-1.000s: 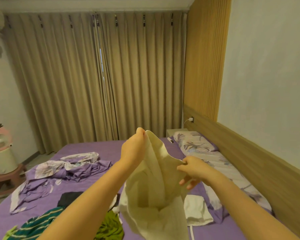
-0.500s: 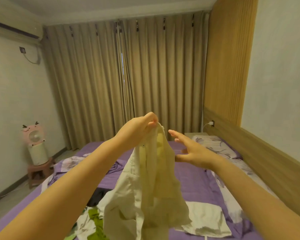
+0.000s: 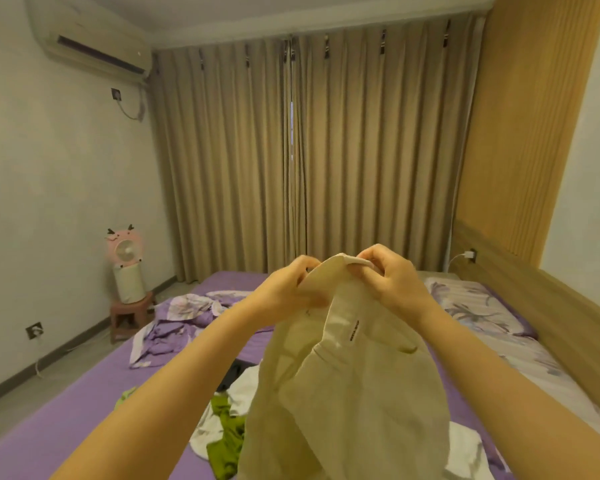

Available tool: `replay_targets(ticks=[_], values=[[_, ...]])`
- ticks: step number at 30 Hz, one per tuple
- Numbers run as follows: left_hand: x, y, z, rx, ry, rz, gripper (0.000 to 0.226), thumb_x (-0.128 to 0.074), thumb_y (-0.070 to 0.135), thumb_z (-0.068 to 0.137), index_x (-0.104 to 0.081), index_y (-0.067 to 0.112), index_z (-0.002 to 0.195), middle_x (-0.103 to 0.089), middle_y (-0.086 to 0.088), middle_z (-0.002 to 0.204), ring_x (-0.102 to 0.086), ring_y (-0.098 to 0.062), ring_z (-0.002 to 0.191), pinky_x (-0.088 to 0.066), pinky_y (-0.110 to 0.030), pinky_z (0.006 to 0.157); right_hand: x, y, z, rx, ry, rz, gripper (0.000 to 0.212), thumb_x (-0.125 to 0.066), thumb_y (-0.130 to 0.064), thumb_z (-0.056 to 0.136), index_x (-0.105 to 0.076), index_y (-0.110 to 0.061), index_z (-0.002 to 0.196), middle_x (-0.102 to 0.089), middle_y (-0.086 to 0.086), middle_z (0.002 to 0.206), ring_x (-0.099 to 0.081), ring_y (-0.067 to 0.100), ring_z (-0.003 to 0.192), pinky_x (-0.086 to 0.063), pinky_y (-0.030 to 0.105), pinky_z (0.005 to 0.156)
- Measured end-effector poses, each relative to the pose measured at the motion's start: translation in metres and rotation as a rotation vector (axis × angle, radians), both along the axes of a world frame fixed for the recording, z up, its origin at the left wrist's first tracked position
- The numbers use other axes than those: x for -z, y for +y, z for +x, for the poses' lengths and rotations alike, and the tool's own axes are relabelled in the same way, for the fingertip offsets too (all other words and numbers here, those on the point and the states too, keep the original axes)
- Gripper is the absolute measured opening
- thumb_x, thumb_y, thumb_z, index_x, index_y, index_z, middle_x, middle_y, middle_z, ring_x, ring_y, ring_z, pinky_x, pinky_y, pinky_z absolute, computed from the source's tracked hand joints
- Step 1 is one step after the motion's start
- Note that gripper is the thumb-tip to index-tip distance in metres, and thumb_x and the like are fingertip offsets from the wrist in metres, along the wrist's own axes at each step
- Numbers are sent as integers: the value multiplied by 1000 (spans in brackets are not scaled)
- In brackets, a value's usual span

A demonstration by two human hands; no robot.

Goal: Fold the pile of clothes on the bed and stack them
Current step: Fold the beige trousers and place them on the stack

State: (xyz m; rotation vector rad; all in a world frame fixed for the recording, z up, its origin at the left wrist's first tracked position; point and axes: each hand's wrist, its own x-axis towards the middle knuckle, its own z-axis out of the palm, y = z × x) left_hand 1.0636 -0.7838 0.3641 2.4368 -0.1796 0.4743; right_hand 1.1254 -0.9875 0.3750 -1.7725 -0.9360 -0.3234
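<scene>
I have both hands up in front of me, left hand [image 3: 291, 284] and right hand [image 3: 390, 277] each with its grip pinched shut on the top edge of the cream garment [image 3: 347, 393]. It hangs free above the bed [image 3: 66, 420], probably so its shape falls out before folding.

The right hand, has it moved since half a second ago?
Yes. The right hand has closed in leftward onto the cream garment, meeting the left hand before the curtains.
</scene>
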Motion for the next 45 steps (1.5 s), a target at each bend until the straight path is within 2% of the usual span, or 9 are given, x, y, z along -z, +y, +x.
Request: replay_targets(ticks=[8,11,16,19,23,30,34,39,45], values=[[105,28,-2,41,454,-169,15,-59,15,82,-66,26,75,-64,12,75,-59,-9,73,-46,-23,68,-15,-39,18,162,-22,-24,20,-53,-31,95,-66,-15,91,-62,-3,78,-54,8,72,-41,19,65],[101,37,4,19,457,-245,22,-50,15,87,-60,2,101,-60,-5,92,-56,-19,84,-43,-35,76,-9,-67,33,256,-8,-96,13,-55,-25,94,-63,-17,87,-57,-5,72,-51,12,69,-37,13,59],[64,37,19,26,401,-335,30,-34,13,94,-59,19,108,-61,11,84,-58,-7,67,-49,-27,54,12,-108,47,209,82,-379,21,-49,-17,96,-56,-37,99,-59,-9,109,-55,10,101,-42,24,80],[51,28,33,-9,365,-413,40,-33,13,93,-64,35,81,-57,16,64,-49,-2,52,-40,-20,49,20,-120,50,157,91,-478,48,-41,3,94,-70,-35,91,-54,-8,125,-48,9,117,-36,22,96],[44,19,48,-92,304,-480,25,-43,32,88,-62,19,80,-51,-4,69,-48,-20,62,-41,-28,56,24,-128,52,145,74,-609,45,-44,4,91,-67,-30,74,-50,-6,119,-48,11,109,-34,8,82],[34,22,63,-246,375,-487,40,-53,59,78,-62,21,78,-62,1,61,-58,-15,62,-46,-27,59,37,-135,48,-25,132,-597,22,-68,-35,79,-48,-27,74,-44,-16,104,-46,2,87,-41,13,75],[21,33,52,46,619,-509,62,-56,81,66,-68,34,105,-70,-9,106,-67,-26,99,-54,-33,77,52,-137,55,120,42,-304,27,-70,-30,81,-48,-21,68,-49,-11,73,-46,7,67,-42,20,66],[23,52,38,529,638,-565,58,-64,21,90,-40,45,137,-51,-7,139,-51,-28,125,-49,-39,96,67,-146,70,322,146,-44,25,-67,-28,84,-49,-21,69,-44,-11,54,-38,1,50,-36,28,55],[28,33,38,422,524,-476,88,-70,4,81,-29,63,132,-53,-7,133,-57,-23,118,-51,-37,93,68,-148,80,426,131,-19,25,-68,-22,85,-49,-8,76,-43,2,63,-38,16,59,-32,32,55]])
